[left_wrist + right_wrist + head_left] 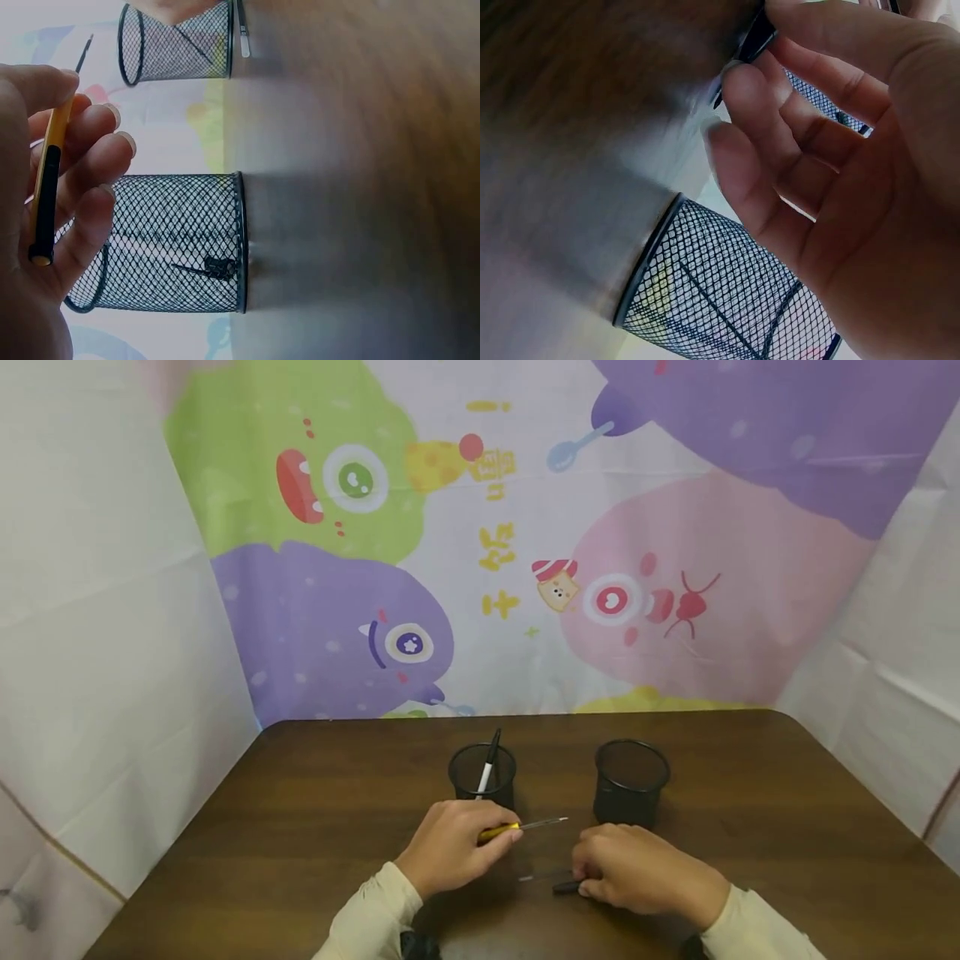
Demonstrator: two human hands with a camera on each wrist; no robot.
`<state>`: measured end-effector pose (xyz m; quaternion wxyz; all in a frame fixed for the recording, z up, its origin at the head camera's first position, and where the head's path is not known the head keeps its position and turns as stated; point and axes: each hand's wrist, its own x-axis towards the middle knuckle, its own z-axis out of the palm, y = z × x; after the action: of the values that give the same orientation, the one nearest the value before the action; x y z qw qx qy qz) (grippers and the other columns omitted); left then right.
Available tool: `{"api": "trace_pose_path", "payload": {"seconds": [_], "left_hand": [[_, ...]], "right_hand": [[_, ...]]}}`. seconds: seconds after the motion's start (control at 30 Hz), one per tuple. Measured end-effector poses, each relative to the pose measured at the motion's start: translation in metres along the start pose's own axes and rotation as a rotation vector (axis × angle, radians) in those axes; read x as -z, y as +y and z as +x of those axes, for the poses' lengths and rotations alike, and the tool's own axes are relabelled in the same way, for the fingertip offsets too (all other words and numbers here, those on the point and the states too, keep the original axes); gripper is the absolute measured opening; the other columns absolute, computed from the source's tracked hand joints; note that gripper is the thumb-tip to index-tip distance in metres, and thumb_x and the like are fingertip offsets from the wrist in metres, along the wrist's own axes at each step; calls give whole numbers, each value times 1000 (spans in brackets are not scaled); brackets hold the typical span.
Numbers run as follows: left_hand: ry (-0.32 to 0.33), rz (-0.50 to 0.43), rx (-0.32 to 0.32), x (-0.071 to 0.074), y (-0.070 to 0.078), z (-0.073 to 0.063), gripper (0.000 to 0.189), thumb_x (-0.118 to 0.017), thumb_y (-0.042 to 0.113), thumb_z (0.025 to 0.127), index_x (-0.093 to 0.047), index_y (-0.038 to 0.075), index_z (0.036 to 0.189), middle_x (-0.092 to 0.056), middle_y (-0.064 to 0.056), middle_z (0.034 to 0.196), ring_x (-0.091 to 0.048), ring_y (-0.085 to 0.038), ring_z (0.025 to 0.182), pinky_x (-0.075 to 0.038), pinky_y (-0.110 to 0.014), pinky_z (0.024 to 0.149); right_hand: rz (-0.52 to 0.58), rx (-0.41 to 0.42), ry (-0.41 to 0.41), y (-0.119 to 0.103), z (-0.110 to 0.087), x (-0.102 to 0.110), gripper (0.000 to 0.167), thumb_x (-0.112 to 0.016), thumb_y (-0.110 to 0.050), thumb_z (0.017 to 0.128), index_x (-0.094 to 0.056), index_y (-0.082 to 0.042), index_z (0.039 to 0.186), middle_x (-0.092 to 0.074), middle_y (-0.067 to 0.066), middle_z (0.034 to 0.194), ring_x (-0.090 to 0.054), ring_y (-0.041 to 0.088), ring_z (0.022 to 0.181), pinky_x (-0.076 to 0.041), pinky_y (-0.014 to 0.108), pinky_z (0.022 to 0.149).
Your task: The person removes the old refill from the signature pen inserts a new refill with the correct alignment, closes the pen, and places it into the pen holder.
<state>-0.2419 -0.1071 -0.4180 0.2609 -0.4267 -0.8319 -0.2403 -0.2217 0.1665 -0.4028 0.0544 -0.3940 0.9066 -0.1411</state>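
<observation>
My left hand (459, 850) holds a small yellow-and-black screwdriver (51, 165), its thin metal shaft pointing right in the head view. Low over the table, my right hand (641, 868) pinches a slim black object (566, 888) between thumb and fingertips; its kind is unclear, though one end looks pointed in the right wrist view. Beside it lies a thin piece with a pale tip (527, 878), partly hidden by the fingers. Behind the left hand stands a black mesh cup (504, 793) with a white-and-black marker (487, 768) leaning in it. A second mesh cup (626, 802) stands behind the right hand.
The brown wooden table (337, 777) ends at a cartoon-printed curtain (517, 660) at the back. White cloth walls (112, 568) rise on both sides.
</observation>
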Motion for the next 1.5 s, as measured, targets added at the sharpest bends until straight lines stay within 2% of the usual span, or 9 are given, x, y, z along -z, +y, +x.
{"api": "trace_pose_path", "payload": {"seconds": [0.2, 0.53, 0.87, 1.07, 1.23, 1.5], "left_hand": [[6, 7, -2, -2, 2, -2, 8, -72, 26, 93, -76, 21, 97, -71, 15, 88, -58, 6, 69, -47, -19, 60], [-9, 6, 12, -1, 2, 0, 10, -72, 28, 93, -76, 20, 97, -70, 15, 86, -56, 6, 67, -46, -20, 59], [-4, 15, 9, 1, -1, -2, 10, -72, 28, 93, -77, 19, 96, -71, 14, 86, -57, 6, 67, -46, -20, 58], [-5, 12, 1, 1, -3, -2, 11, -71, 29, 94, -76, 20, 97, -70, 14, 86, -57, 6, 67, -46, -18, 59], [1, 9, 3, 1, -4, -3, 10, -71, 28, 94, -76, 20, 96, -70, 14, 85, -56, 6, 66, -45, -18, 58], [0, -3, 12, 2, -5, -4, 10, -71, 28, 94, -76, 20, 96, -70, 14, 86, -57, 6, 67, -46, -18, 59]], "right_hand": [[28, 3, -15, 0, -3, -1, 15, -76, -22, 89, -64, -28, 81, -51, -22, 78, -48, -2, 68, -44, 26, 60], [15, -11, -4, 0, -4, -1, 12, -75, -22, 89, -65, -24, 83, -50, -20, 78, -47, -1, 68, -44, 25, 60], [48, 10, 13, 3, 0, -3, 11, -72, -20, 90, -64, -23, 83, -50, -20, 75, -47, -1, 65, -43, 23, 57], [71, 10, 21, 3, 0, -3, 7, -73, -22, 91, -66, -23, 87, -51, -21, 78, -48, -1, 68, -45, 24, 61], [85, 33, 55, 4, 1, -3, 10, -72, -21, 91, -65, -25, 87, -51, -22, 77, -48, -1, 69, -45, 24, 62], [131, 53, 114, 4, 3, -1, 17, -72, -17, 89, -61, -28, 82, -51, -21, 71, -47, -3, 61, -43, 22, 54]]}}
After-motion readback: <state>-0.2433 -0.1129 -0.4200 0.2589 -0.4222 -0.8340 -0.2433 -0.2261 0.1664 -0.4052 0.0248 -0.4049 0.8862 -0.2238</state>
